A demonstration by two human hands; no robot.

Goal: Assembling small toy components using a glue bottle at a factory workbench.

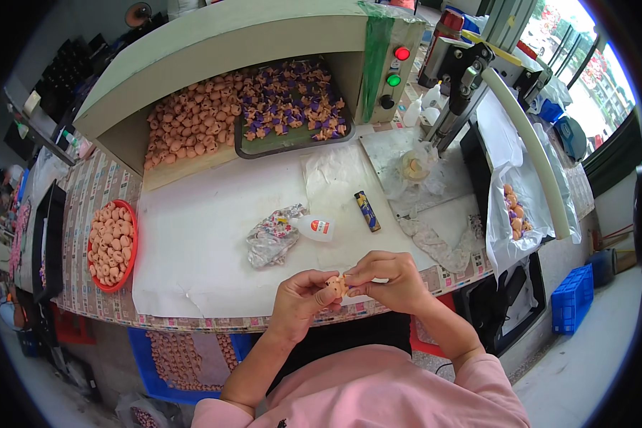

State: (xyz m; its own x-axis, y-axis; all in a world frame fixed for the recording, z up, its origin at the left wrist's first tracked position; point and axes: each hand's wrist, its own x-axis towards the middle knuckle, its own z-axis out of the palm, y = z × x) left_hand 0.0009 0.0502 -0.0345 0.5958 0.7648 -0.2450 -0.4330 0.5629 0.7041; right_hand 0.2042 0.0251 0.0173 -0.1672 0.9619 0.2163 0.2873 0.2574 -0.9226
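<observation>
Close to the table's front edge, my left hand (pixel 298 301) pinches a small peach-coloured doll head (pixel 334 285) between thumb and fingers. Opposite it, my right hand (pixel 392 282) is closed on the other side, where a sliver of purple shows that looks like a small doll body (pixel 350 290). Head and body meet between my fingertips; whether they are joined is hidden. Beyond my hands lie a white squeeze bottle (pixel 317 228) with an orange label, a crumpled patterned cloth (pixel 272 239) and a dark blue and yellow lighter-shaped item (pixel 367 211).
Under a beige hood (pixel 214 44), doll heads (pixel 192 121) are heaped beside a dark tray (pixel 246 148) of purple-clad bodies. A red bowl (pixel 133 264) of heads stands left. At right are a lever press (pixel 453 100) and a plastic-lined tray (pixel 503 239) holding several dolls.
</observation>
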